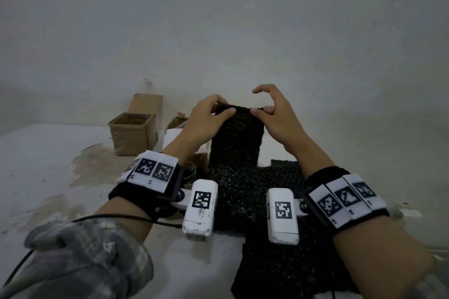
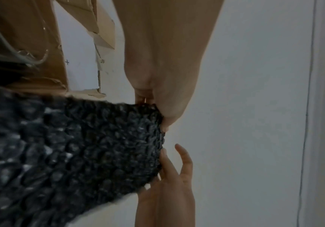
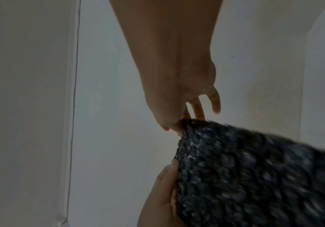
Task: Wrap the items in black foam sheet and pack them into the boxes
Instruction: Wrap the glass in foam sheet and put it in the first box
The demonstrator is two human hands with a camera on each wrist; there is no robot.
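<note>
1. Black foam sheet (image 1: 237, 133): a narrow strip with a bubbled texture, lifted by its far edge and standing upright in front of me; its lower part runs down onto more black foam lying flat on the white table (image 1: 48, 165)

2. Left hand (image 1: 206, 121): I pinch the left corner of the top edge, thumb on the near face and fingers curled over the back; the wrist view shows the same pinch at the sheet's corner

3. Right hand (image 1: 274, 114): thumb and forefinger nip the right corner of that edge; the other fingers stay spread and raised, holding nothing

4. Handling, my judgement: light and limp, since it hangs straight and bends where it meets the table; soft, not fragile, with a rough surface unlikely to slip. Best held at both top corners, as now, to keep it flat for wrapping

5. Cardboard box (image 1: 133, 133): open-topped, well to the left and beyond the sheet; I cannot tell what it contains. More cardboard lies behind my left hand

6. Item to be wrapped: not visible to me in any view
</note>
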